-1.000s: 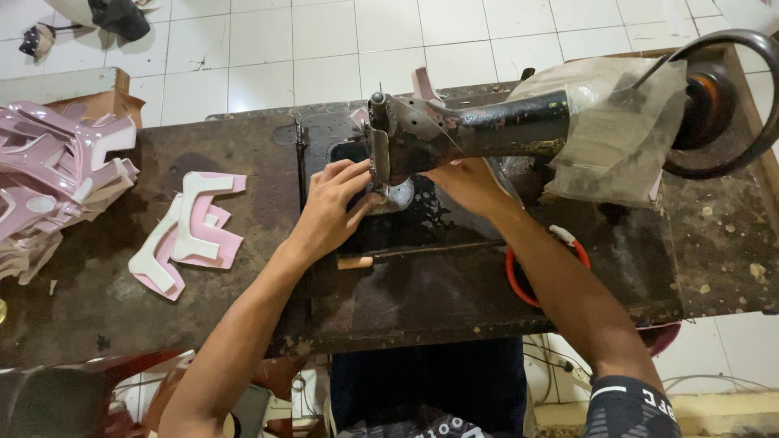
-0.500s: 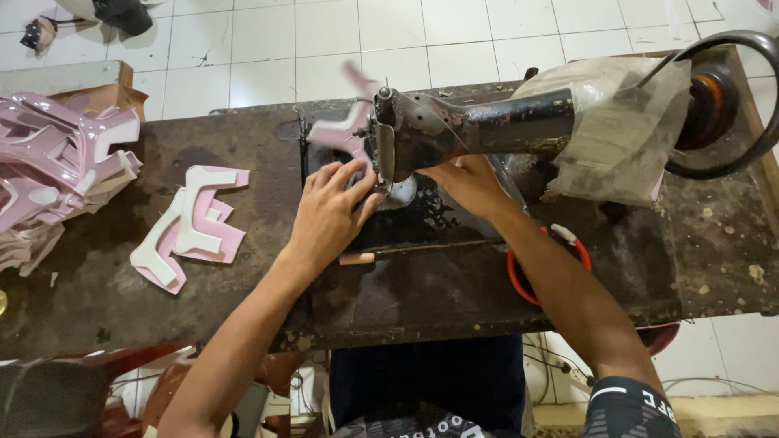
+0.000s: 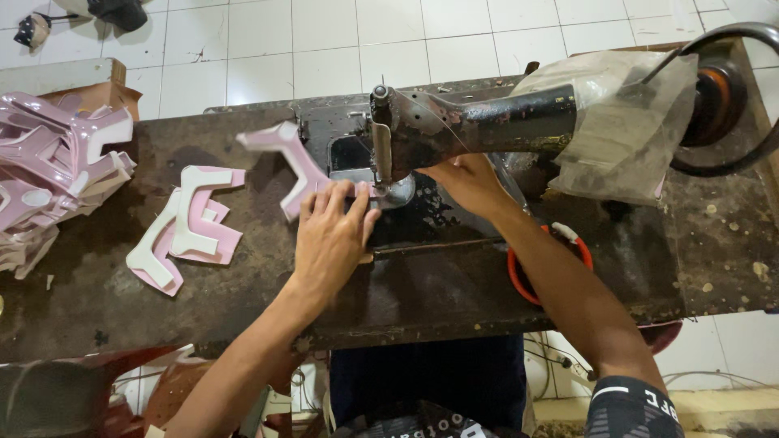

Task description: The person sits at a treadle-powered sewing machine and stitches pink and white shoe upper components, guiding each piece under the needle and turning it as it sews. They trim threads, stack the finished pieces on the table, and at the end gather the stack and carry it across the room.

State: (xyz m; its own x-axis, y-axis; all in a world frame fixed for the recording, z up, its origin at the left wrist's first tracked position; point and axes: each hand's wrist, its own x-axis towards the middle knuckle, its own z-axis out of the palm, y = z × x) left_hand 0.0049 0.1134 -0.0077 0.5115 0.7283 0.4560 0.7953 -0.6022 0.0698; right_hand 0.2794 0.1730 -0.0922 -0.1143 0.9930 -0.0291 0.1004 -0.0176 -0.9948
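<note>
A black sewing machine lies across a dark, worn table. A pink and white shoe-upper piece sits under the needle and sticks out to the left. My left hand lies flat on that piece, fingers spread, pressing it near the needle. My right hand reaches under the machine arm from the right; its fingers are partly hidden, touching the piece by the needle.
A small stack of pink and white cut pieces lies left of my left hand. A larger heap of pink pieces sits at the table's left edge. An orange ring lies under my right forearm. White tiled floor beyond.
The pink piece has come out leftward from under the needle and now shows clearly. My left hand has shifted slightly left with it.
</note>
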